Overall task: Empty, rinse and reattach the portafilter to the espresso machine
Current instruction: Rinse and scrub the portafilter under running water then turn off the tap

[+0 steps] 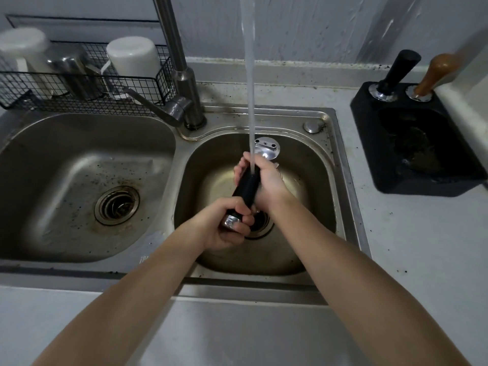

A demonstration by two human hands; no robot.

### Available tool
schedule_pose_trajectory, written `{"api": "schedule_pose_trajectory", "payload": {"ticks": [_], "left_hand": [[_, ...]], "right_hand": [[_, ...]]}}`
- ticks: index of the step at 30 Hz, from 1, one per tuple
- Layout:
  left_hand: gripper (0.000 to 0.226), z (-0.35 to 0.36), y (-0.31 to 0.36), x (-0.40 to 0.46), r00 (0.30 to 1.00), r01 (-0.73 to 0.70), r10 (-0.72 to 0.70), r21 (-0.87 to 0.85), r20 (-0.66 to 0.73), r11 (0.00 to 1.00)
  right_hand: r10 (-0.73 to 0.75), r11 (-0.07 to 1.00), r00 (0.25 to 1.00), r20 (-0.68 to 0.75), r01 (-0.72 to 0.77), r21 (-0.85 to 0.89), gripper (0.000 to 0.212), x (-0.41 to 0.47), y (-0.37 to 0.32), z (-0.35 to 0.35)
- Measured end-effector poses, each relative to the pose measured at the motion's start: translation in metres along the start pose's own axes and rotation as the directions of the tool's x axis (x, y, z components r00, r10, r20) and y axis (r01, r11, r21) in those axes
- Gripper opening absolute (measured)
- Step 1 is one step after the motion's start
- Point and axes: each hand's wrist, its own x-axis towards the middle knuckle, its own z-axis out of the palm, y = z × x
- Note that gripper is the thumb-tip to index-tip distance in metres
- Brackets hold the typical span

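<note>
The portafilter [247, 187] has a black handle with a chrome end cap and is held over the right sink basin [314, 165]. My left hand [224, 224] grips the handle's near end by the chrome cap. My right hand [265, 178] wraps around the far end, hiding most of the metal head; only a bit of metal shows at its right. A stream of water [250, 88] falls from above onto the handle between my hands. The espresso machine is out of view.
The faucet [182, 75] stands between the two basins, its lever pointing left. The left basin [79, 180] has a drain strainer. A wire rack [87, 83] holds cups at back left. A black tamping station [412, 143] with two tampers sits on the right counter.
</note>
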Motion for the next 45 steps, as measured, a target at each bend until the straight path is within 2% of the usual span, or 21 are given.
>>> {"api": "schedule_pose_trajectory", "payload": {"ticks": [2,4,7,9,12,15,17,19,20,22,24,26,30,32,34,36,38,40,42,43,45], "left_hand": [[0.008,0.001,-0.001,0.004,0.991,0.029,-0.011,0.139,-0.131,0.99],[0.009,0.006,-0.004,0.011,0.92,0.051,0.134,0.452,-0.368,0.891],[0.015,0.01,-0.008,0.016,0.776,0.07,0.404,0.703,-0.484,0.707],[0.014,0.01,-0.008,0.016,0.792,0.025,0.409,0.693,-0.453,0.72],[0.01,0.01,-0.006,0.01,0.887,-0.04,0.279,0.54,-0.369,0.841],[0.008,0.006,-0.002,0.002,0.976,-0.061,0.12,0.301,-0.181,0.952],[0.009,0.002,0.001,0.0,0.994,-0.049,0.066,0.19,-0.083,0.981],[0.01,0.002,0.001,0.002,0.984,-0.07,0.105,0.234,-0.14,0.97],[0.011,0.004,-0.001,0.005,0.954,-0.085,0.181,0.364,-0.238,0.927],[0.02,0.009,-0.005,0.014,0.794,-0.043,0.443,0.687,-0.417,0.725],[0.024,0.014,-0.009,0.02,0.661,-0.018,0.624,0.822,-0.417,0.569],[0.012,0.016,-0.008,0.023,0.69,-0.073,0.611,0.803,-0.388,0.592],[0.015,0.015,-0.001,0.018,0.919,-0.183,0.324,0.484,-0.225,0.855],[0.01,0.015,0.002,0.017,0.958,-0.192,0.248,0.326,-0.14,0.926],[0.007,0.017,0.003,0.021,0.951,-0.216,0.266,0.28,-0.156,0.935],[0.017,0.021,0.001,0.025,0.877,-0.217,0.399,0.524,-0.266,0.824],[0.028,0.021,-0.003,0.027,0.704,-0.108,0.63,0.827,-0.328,0.552],[0.03,0.021,-0.005,0.027,0.592,-0.092,0.75,0.9,-0.294,0.425],[0.031,0.019,-0.005,0.028,0.612,-0.103,0.73,0.885,-0.304,0.454],[0.032,0.018,-0.002,0.029,0.662,-0.095,0.662,0.838,-0.35,0.538],[0.031,0.015,0.004,0.032,0.807,-0.096,0.397,0.567,-0.436,0.818]], "right_hand": [[-0.043,0.982,0.993,-0.107,0.023,-0.186,0.026,0.001,0.001,0.002],[-0.137,0.906,0.969,-0.208,0.037,-0.423,0.006,-0.001,0.007,0.005],[-0.214,0.846,0.949,-0.232,0.061,-0.53,0.031,-0.002,0.017,0.003],[-0.193,0.863,0.96,-0.202,0.068,-0.501,0.029,-0.004,0.014,0.004],[-0.063,0.955,0.992,-0.109,0.028,-0.296,0.007,-0.007,0.003,0.002],[0.014,1.0,1.0,-0.015,-0.014,-0.015,0.022,-0.005,-0.003,0.0],[0.017,0.999,1.0,0.011,-0.017,0.032,0.024,-0.007,-0.007,0.003],[-0.021,1.0,1.0,-0.013,0.021,-0.018,0.025,-0.006,-0.009,0.006],[-0.047,0.996,0.998,-0.04,0.044,-0.072,0.023,-0.007,-0.01,0.008],[-0.094,0.984,0.989,-0.111,0.076,-0.162,0.012,-0.005,-0.011,0.011],[-0.127,0.977,0.981,-0.144,0.098,-0.19,0.009,-0.007,-0.011,0.01],[-0.104,0.98,0.989,-0.102,0.084,-0.182,0.009,-0.008,-0.015,0.005],[0.039,0.988,0.997,0.061,-0.029,-0.155,0.018,-0.017,-0.025,-0.005],[-0.005,0.984,0.998,0.061,0.016,-0.179,0.016,-0.015,-0.029,-0.003],[-0.099,0.969,0.995,0.013,0.099,-0.226,0.014,-0.011,-0.034,0.0],[-0.151,0.959,0.988,-0.035,0.138,-0.246,0.008,-0.007,-0.038,0.001],[-0.16,0.965,0.983,-0.089,0.136,-0.225,0.008,-0.006,-0.038,0.001],[-0.158,0.974,0.981,-0.116,0.135,-0.181,0.008,-0.006,-0.037,0.003],[-0.162,0.977,0.982,-0.101,0.145,-0.156,0.006,-0.008,-0.035,0.005],[-0.167,0.972,0.982,-0.088,0.149,-0.18,0.006,-0.009,-0.033,0.006],[-0.184,0.936,0.98,-0.071,0.152,-0.319,0.011,-0.009,-0.027,0.004]]}}
